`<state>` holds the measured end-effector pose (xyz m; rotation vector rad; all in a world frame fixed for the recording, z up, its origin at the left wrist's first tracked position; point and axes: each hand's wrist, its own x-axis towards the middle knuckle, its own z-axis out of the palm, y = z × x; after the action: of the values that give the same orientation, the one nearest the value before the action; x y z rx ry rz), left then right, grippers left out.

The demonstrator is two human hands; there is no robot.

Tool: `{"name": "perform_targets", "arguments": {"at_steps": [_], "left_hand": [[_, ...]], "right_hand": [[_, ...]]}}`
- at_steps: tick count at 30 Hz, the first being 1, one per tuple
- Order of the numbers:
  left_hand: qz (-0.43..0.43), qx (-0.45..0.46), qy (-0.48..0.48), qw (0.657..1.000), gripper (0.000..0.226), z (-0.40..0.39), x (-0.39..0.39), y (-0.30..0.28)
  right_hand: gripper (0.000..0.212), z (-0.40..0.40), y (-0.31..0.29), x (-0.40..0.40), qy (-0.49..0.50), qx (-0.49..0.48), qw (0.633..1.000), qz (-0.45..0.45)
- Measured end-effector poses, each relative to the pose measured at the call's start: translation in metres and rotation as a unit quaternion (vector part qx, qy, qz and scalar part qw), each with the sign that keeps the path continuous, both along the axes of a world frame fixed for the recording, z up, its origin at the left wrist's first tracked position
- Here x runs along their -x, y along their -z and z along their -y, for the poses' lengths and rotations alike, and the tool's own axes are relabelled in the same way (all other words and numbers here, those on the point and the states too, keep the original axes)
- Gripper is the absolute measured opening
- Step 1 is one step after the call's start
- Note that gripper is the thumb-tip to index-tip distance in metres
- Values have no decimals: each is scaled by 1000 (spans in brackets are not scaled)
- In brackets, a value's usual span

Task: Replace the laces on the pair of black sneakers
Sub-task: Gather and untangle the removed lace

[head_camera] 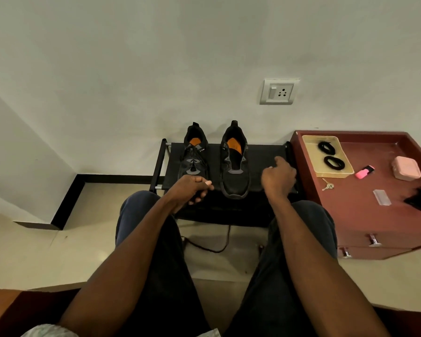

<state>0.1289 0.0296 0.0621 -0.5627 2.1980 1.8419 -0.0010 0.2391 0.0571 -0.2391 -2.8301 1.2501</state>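
Seated before a low black fabric shoe rack (260, 152) holding the pair of black sneakers (235, 164), one already unlaced, the person's left hand (191, 188) pinches a thin black lace (225, 242) and the right hand (278, 176) hangs loosely curled, empty; pulling steadily should free it cleanly

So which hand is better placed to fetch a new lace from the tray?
The right hand. It hovers over the rack's right end, next to the cabinet where the tray holds two coiled black laces. The left hand sits farther away, by the left sneaker.
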Motion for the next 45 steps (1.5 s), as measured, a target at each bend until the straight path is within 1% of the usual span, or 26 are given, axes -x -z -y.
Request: {"name": "perform_targets", "arguments": {"at_steps": [2,3,5,6,8,9,10,12,14,15,16,17,19,21,23,26,28,29,30,31,33,34,36,38,42,45], "left_hand": [[-5,1,-9,1000,26,-7,2,0],[-5,-2,-9,1000,25,-11,3,-1],[-4,-11,-8,1000,22,-16,4,0],[-5,-14,-7,1000,21,-17,4,0],[-13,-29,-9,999,22,-18,3,0],[-17,-37,-14,999,24,-16,3,-1],[-16,-37,-20,999,26,-14,3,-1],[2,-16,-15,1000,27,-8,1,-1],[32,1,11,999,27,-5,-1,1],[40,2,22,999,27,-6,-1,1],[42,-2,27,999,27,-9,-1,1],[36,-12,26,999,27,-12,0,1],[17,-44,12,999,25,-20,3,0],[6,-75,-13,997,24,-25,5,-1],[5,-96,-32,995,25,-24,5,-1],[14,-101,-24,995,27,-16,2,-2],[28,-113,2,993,26,-12,0,-2],[36,-124,17,992,26,-11,-1,-2],[42,-135,29,990,26,-13,0,-2],[44,-146,35,988,26,-15,0,-3],[37,-178,21,983,27,-20,2,-4],[29,-198,5,980,27,-22,4,-4],[12,-232,-27,972,29,-24,6,-4],[11,-245,-36,969,31,-23,7,-4],[60,-261,-6,963,34,-21,5,-3],[23,-342,-17,939,30,-22,7,-4]], "right_hand": [[69,15,0,-12,-186,31,982,-7],[70,24,-3,-24,-301,55,951,32],[53,38,-6,-44,-473,34,876,82],[38,41,-5,-48,-503,13,861,79],[16,39,-5,-42,-484,16,872,70],[17,36,-3,-36,-447,32,891,77],[21,31,-1,-29,-378,55,921,82],[26,21,4,-9,-164,103,979,62],[33,7,5,1,-16,72,996,46],[43,3,4,1,-16,11,999,43],[54,4,1,-1,-69,-41,996,35],[62,8,-2,-6,-163,-50,985,16],[61,20,-14,-26,-378,12,924,46],[43,30,-11,-38,-503,14,860,83],[19,32,-7,-34,-478,35,874,82],[20,23,-5,-19,-285,125,949,58],[21,16,-4,-10,-173,178,968,47],[19,16,-2,-7,-152,191,969,51],[17,15,-1,-8,-158,184,969,56],[25,15,-1,-9,-198,163,965,55],[60,20,0,-15,-341,125,930,56],[63,23,-1,-19,-405,118,904,68],[37,29,1,-25,-462,125,874,87],[16,32,1,-27,-440,130,886,74],[19,35,0,-29,-324,149,930,86],[24,40,1,-36,-359,109,922,92]]}}
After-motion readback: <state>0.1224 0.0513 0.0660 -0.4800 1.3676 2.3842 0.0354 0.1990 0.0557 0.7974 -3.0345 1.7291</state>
